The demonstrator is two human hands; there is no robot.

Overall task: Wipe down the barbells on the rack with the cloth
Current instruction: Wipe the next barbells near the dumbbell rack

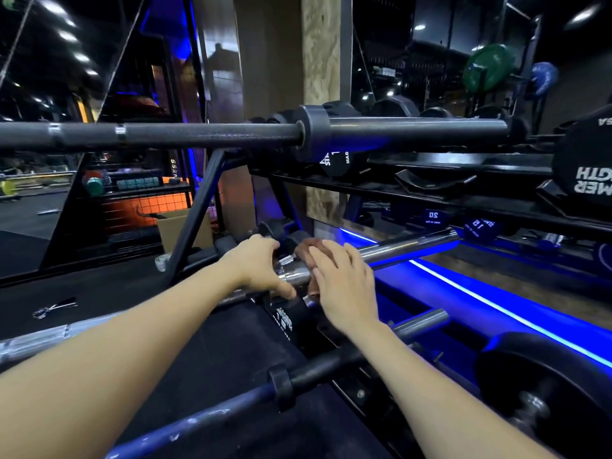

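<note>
Left hand (261, 263) grips the chrome barbell (407, 248) sleeve on the rack (195, 207); right hand (344, 283) presses the brownish cloth (306, 248) around it, fingers fairly straight. Wiping appears under way; next, slide the cloth outward along the sleeve.

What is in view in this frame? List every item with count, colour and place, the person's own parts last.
Black barbell: one, dark grey, top rack level, across the frame.
Chrome barbell: one, silver, middle level, under both hands.
Cloth: one, brownish, on the chrome barbell under the right hand.
Blue bar: one, blue with black collar, lowest, nearest the camera.
Rack: one, black, centre.
Dumbbells: several, black, shelves at right.
Green plate: one, upper right background.
Cardboard box: one, brown, behind the rack.
Left hand: grips the chrome barbell.
Right hand: fingers lie over the cloth.
</note>
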